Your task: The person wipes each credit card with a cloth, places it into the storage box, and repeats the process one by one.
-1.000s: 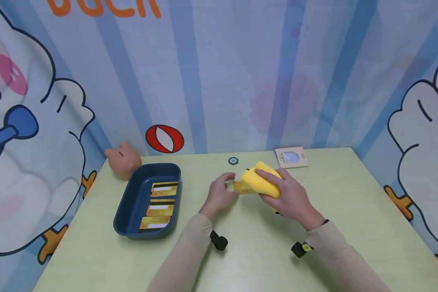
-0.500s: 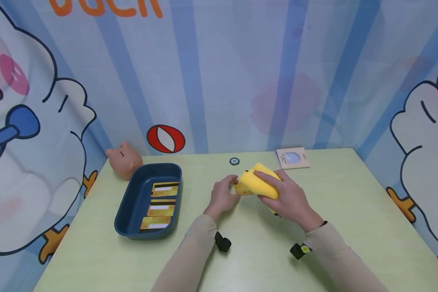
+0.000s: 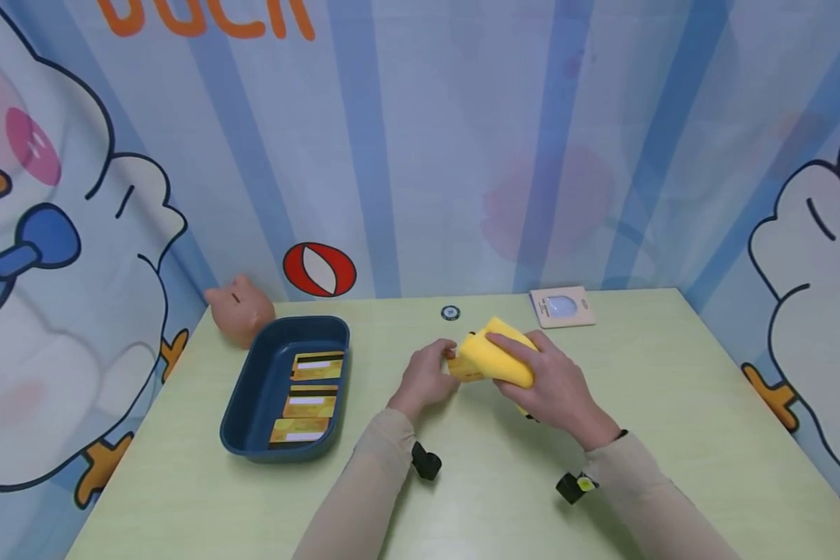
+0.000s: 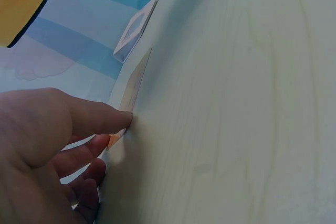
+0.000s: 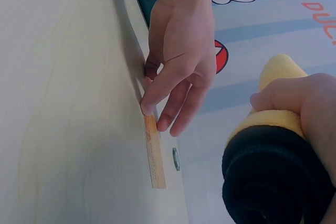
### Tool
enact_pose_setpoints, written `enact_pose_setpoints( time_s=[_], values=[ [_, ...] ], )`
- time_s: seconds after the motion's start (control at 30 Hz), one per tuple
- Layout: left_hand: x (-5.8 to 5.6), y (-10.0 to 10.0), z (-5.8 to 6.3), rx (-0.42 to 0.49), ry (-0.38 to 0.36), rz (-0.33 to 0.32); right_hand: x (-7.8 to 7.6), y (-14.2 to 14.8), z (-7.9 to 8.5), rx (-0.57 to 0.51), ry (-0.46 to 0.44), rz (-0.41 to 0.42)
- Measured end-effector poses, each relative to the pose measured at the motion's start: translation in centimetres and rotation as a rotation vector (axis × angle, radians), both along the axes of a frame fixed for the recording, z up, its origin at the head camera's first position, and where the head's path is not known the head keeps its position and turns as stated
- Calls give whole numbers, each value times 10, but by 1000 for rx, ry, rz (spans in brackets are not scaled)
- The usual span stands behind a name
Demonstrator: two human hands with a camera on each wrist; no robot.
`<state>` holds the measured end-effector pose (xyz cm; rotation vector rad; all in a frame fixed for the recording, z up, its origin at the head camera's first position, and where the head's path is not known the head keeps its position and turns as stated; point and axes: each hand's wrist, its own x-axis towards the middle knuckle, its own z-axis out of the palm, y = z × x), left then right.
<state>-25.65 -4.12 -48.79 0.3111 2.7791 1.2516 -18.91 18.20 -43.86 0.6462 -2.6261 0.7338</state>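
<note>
My left hand (image 3: 423, 381) pinches one end of a gold-coloured bank card (image 3: 465, 371) between thumb and fingers, low over the table. Seen in the left wrist view, the card (image 4: 135, 85) is nearly edge-on, with the thumb on its near end. Just to the right, my right hand (image 3: 558, 381) grips a bunched yellow cloth (image 3: 493, 356), which overlaps the card's right part in the head view. A thick black part of the cloth (image 5: 273, 166) bulges below the fingers in the right wrist view. There, the card and cloth appear apart.
A dark blue tray (image 3: 234, 412) on the left holds three gold bank cards (image 3: 309, 402). Behind it stands a pink piggy bank (image 3: 241, 313). A small round chip (image 3: 450, 313) and a flat pale pink box (image 3: 562, 307) lie near the back edge.
My left hand has shifted slightly right, toward the cloth, and less of the card shows in the head view. My right hand has moved slightly left, still gripping the cloth.
</note>
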Motion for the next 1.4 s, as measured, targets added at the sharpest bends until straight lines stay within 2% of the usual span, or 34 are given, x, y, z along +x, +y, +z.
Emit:
enact_pose_setpoints(
  time_s=[0.27,0.63,0.83,1.0,1.23,1.4],
  values=[
    [0,0,2,-18,-44,-30,1,0,0,-4,8,6],
    [-1,-1,4,-40,-11,-60,2,2,-1,-10,5,8],
    [-1,-2,0,-35,-17,-43,1,2,-1,-9,2,13],
    [0,-4,-3,-17,-27,-41,1,2,-1,-6,2,13],
    [-1,-11,-6,22,-5,-103,2,1,0,-9,0,13],
    [-1,-17,-3,92,-73,-113,2,1,0,-12,-7,11]
  ],
)
